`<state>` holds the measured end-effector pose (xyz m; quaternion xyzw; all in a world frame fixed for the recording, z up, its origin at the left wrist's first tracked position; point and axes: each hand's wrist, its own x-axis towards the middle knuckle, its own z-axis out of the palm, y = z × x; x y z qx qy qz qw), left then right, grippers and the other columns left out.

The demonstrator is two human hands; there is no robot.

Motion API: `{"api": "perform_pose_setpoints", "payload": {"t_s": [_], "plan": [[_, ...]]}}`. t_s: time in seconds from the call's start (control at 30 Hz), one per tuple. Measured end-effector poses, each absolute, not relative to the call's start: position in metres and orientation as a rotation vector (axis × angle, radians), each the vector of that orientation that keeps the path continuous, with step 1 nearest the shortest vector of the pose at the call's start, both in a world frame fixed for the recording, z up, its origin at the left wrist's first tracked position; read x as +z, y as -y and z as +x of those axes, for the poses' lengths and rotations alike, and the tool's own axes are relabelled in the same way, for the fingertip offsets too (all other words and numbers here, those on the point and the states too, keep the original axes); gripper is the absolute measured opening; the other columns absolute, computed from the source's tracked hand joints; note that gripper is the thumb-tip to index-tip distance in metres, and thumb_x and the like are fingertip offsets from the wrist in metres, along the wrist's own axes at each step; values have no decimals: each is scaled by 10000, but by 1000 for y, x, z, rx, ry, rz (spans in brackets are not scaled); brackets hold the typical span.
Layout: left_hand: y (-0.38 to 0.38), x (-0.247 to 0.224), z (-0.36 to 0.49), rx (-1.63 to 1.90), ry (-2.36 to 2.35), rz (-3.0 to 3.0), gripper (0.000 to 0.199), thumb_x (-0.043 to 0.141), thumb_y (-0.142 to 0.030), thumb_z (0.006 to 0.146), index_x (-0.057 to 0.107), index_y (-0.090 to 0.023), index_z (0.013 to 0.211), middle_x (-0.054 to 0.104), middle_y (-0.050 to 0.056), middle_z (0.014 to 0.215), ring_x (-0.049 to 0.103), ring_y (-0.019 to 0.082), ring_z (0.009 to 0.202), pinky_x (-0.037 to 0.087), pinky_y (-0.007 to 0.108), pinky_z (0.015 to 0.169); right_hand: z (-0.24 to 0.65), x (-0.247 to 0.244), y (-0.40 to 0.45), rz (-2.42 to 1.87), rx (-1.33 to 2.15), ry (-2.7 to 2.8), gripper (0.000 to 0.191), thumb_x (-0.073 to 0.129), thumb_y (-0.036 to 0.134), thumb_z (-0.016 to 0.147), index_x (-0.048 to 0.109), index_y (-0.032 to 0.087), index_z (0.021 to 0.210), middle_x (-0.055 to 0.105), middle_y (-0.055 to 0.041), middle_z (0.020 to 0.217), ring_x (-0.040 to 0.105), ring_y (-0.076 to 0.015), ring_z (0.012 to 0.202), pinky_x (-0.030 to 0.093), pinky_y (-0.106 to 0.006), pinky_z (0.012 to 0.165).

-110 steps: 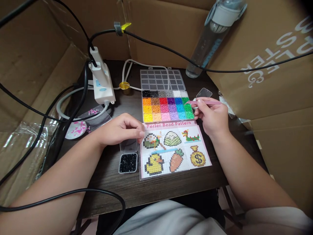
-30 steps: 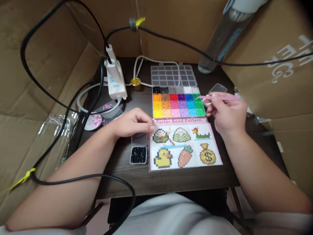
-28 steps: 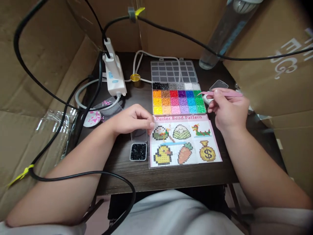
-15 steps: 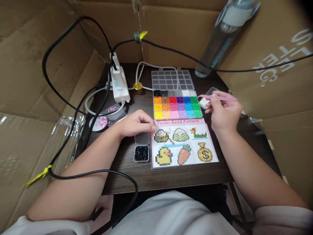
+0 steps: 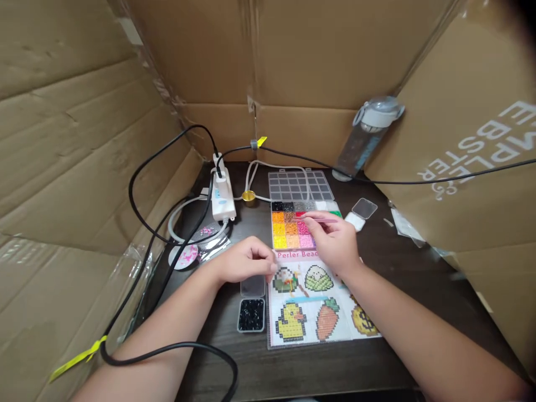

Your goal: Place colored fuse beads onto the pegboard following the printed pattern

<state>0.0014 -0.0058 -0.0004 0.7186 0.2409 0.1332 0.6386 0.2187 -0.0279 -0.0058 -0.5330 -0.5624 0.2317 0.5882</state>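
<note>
My right hand grips pink tweezers above the open bead box, a grid of coloured beads. The tips point left, around the brown beads; whether they touch or pinch a bead cannot be told. My left hand is closed, thumb against curled fingers, at the upper left corner of the Perler bead pattern sheet. What it holds, if anything, is hidden. A small bead arrangement lies on the sheet's upper left picture. Just below my left hand is a small clear case of black beads.
A white power strip with black cables stands at the left, near a round lid with pink beads. A gold tape roll lies behind. At the back right are a water bottle and a small white case. Cardboard walls surround the table.
My right hand has moved the tweezers left, from the green beads at the box's right side to the brown ones. My left hand stays at the sheet's corner. The camera view has tilted up.
</note>
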Motion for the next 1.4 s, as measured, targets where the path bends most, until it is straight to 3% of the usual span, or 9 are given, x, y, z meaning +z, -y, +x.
{"api": "perform_pose_setpoints", "payload": {"t_s": [0.23,0.33,0.47,0.8,0.97,1.07,1.27,1.4], "plan": [[3,2,5,302,-531,1664,321,647,-304,859,668,-129,590,654,44,604,562,129,604,448,270,634,244,-1,34,-1207,398,1314,96,678,233,851,767,201,834,784,-64,884,735,-199,837,607,-363,786],[1,2,6,300,-511,1681,308,637,-287,874,675,-141,605,644,31,599,570,132,623,478,280,683,265,4,23,-1247,397,1214,139,651,285,885,746,212,813,775,-60,852,714,-174,714,587,-316,640],[-1,3,7,309,-512,1723,310,624,-280,886,681,-152,609,654,28,620,574,133,631,501,298,731,284,-2,9,-1295,491,1167,213,610,350,909,721,206,798,763,-57,801,591,-120,513,474,-264,455],[-2,7,9,310,-516,1747,322,623,-300,892,685,-147,615,664,38,612,583,137,633,506,283,705,271,-7,18,-1191,578,1230,148,662,310,875,723,222,774,740,-46,785,713,-195,781,575,-322,635],[-2,5,7,293,-517,1730,305,621,-281,893,686,-151,625,667,36,630,583,137,639,500,290,714,264,-7,22,-1235,669,1223,158,665,333,871,739,215,796,742,-41,885,628,-121,598,524,-275,507],[-2,4,7,300,-516,1712,302,629,-292,886,689,-153,623,666,37,624,576,139,632,500,295,707,259,-5,25,-1268,728,1186,155,686,353,851,744,212,821,720,-19,800,549,-87,487,505,-262,458],[-1,4,8,295,-549,1708,297,646,-303,867,700,-146,621,664,35,609,575,133,617,480,271,662,252,-9,26,-1193,824,1206,153,702,354,830,738,206,830,679,6,697,571,-96,469,508,-267,465],[2,5,8,277,-573,1685,315,657,-336,851,692,-132,613,676,53,613,591,144,619,490,283,664,237,-12,28,-1214,837,1261,116,708,318,813,736,205,818,721,-13,766,608,-108,554,518,-259,508]]}}
